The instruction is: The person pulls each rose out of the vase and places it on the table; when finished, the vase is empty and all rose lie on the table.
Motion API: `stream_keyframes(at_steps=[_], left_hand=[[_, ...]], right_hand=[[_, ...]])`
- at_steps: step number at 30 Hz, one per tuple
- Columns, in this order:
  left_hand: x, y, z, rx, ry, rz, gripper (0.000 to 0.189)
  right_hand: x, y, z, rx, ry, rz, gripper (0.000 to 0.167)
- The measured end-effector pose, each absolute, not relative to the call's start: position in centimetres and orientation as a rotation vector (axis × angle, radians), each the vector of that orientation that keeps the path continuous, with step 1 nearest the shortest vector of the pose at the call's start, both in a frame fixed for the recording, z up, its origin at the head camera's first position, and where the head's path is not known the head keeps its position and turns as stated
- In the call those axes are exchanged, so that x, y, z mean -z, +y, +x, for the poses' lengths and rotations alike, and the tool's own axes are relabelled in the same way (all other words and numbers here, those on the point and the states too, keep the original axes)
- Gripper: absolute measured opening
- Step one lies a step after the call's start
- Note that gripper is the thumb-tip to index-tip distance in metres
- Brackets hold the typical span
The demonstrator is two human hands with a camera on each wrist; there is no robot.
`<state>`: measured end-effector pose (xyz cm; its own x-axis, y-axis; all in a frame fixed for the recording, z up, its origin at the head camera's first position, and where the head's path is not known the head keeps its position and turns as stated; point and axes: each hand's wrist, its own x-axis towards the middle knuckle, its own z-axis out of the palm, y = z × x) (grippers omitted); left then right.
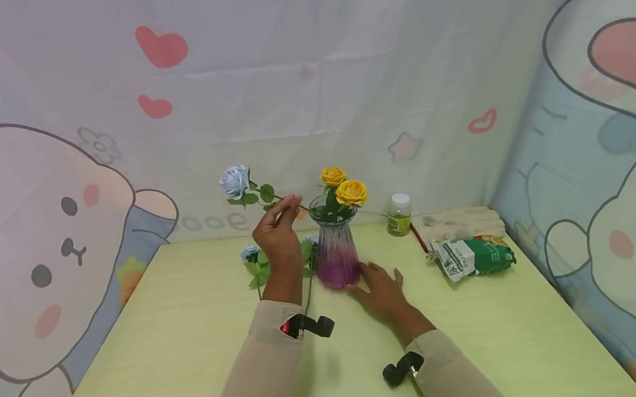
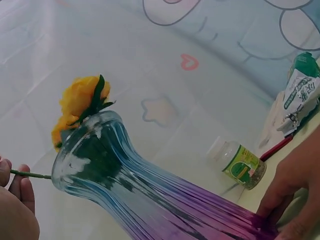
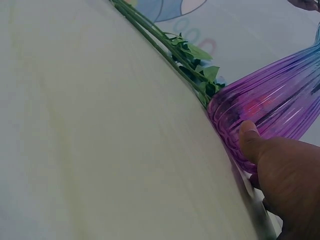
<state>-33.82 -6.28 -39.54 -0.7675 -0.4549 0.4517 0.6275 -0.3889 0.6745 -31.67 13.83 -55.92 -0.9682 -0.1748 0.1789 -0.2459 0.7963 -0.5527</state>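
Note:
A glass vase [image 1: 336,252], clear bluish at the rim and purple at the base, stands upright on the table with two yellow roses [image 1: 351,193] in it. My left hand [image 1: 281,234] pinches the green stem [image 2: 32,174] of a pale blue rose [image 1: 235,182] left of the vase mouth. That stem's end overlaps the rim, while the bloom points away to the left. Low on the vase, my right hand [image 1: 381,292] holds the base, its thumb [image 3: 249,132] against the purple glass. More blue roses [image 1: 250,251] lie behind the left forearm, partly hidden; their stems [image 3: 150,37] show in the right wrist view.
Right of the vase stand a small white-capped jar [image 1: 399,215] and a red pen-like stick [image 1: 419,238]. A green and white packet [image 1: 474,257] lies by a pale, rough-looking flat piece [image 1: 464,221]. A printed curtain [image 1: 268,92] hangs behind the table [image 1: 158,354].

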Motion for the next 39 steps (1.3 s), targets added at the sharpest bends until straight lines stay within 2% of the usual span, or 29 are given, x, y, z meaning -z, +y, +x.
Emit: stream_keyframes(at_steps=[13, 24, 39], left_hand=[[39.4, -7.2, -34.0, 2.233, -1.157, -0.178, 0.025], [38.7, -9.0, -34.2, 2.241, -1.109, -0.056, 0.020], [38.4, -12.0, -33.9, 2.292, -1.053, 0.094, 0.022]], right_hand=[[56.3, 13.8, -31.9, -0.928, -2.867, 0.326, 0.076], [56.3, 13.7, -31.9, -0.930, -2.870, 0.323, 0.078], [56.1, 13.8, -31.7, -0.902, -2.874, 0.316, 0.078]])
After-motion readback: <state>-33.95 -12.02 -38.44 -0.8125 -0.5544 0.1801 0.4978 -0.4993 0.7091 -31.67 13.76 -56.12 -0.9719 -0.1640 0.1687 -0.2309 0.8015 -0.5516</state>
